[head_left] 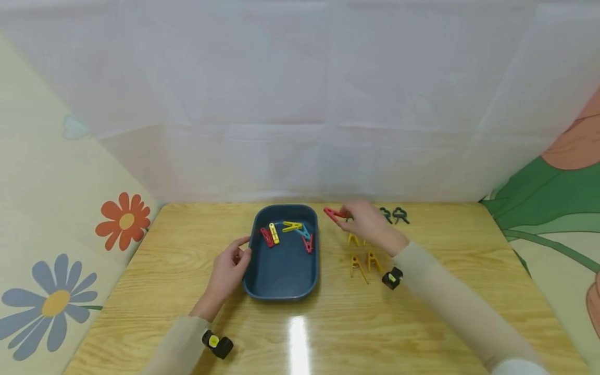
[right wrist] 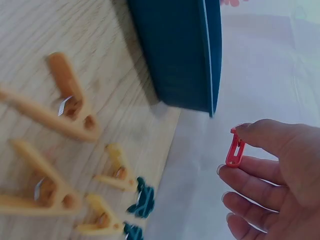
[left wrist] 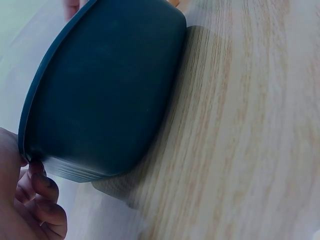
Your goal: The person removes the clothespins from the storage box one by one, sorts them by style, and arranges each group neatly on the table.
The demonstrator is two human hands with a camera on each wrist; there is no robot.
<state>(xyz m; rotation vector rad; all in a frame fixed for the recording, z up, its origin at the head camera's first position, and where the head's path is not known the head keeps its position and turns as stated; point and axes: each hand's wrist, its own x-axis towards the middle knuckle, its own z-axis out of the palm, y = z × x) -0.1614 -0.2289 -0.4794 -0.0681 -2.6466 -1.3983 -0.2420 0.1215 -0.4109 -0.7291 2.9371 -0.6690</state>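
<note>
My left hand (head_left: 229, 268) grips the left rim of a dark blue plastic tub (head_left: 281, 273), its thumb at the rim and curled fingers below it in the left wrist view. Inside the tub lie a dark red clothespin (head_left: 267, 237), two yellow ones, a blue one (head_left: 303, 232) and a pinkish-red one (head_left: 308, 244). Past the tub's right side, my right hand (head_left: 370, 221) pinches a red clothespin (right wrist: 235, 150) between thumb and fingers, held above the table. The remaining fingers of that hand are loosely bent in the right wrist view.
Right of the tub, orange-yellow clothespins (head_left: 355, 266) stand on the wooden table (head_left: 422, 323), smaller yellow ones (right wrist: 120, 170) behind them. Dark green clips (head_left: 400, 214) sit near the back edge, partly hidden by the right hand. A white sheet (head_left: 300, 104) hangs behind the table.
</note>
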